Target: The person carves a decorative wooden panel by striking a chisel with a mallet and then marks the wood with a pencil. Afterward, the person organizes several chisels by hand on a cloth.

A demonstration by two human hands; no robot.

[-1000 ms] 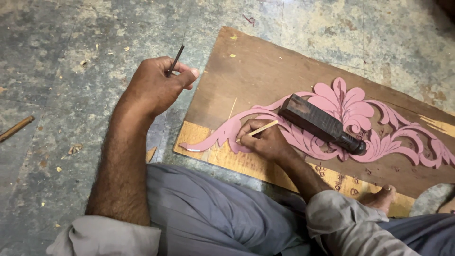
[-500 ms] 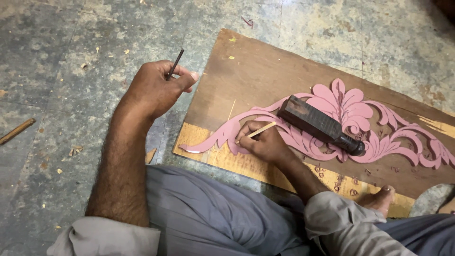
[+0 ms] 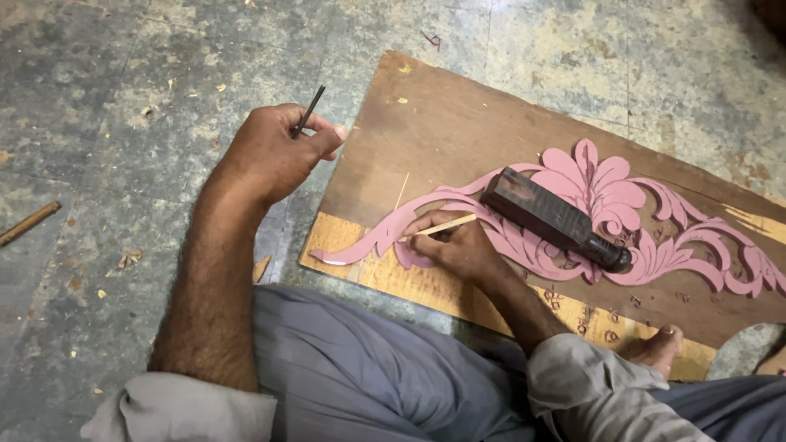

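My left hand (image 3: 274, 151) is raised over the floor beside the board's left end, fingers closed on a thin dark metal tool (image 3: 309, 109) that sticks up past the thumb. My right hand (image 3: 454, 244) rests on the pink floral ornament (image 3: 606, 200) and grips a slim pale wooden stick (image 3: 446, 225) lying flat across it. The ornament lies on a brown wooden board (image 3: 458, 131). A dark, blocky wooden mallet (image 3: 553, 217) lies across the ornament just right of my right hand.
The board sits on a worn, stained concrete floor (image 3: 123, 90) scattered with wood chips. A brown stick (image 3: 29, 223) lies at the far left. My grey-trousered leg (image 3: 368, 376) and a bare foot (image 3: 655, 348) are at the board's near edge.
Both hands have barely moved; the view has only shifted slightly.
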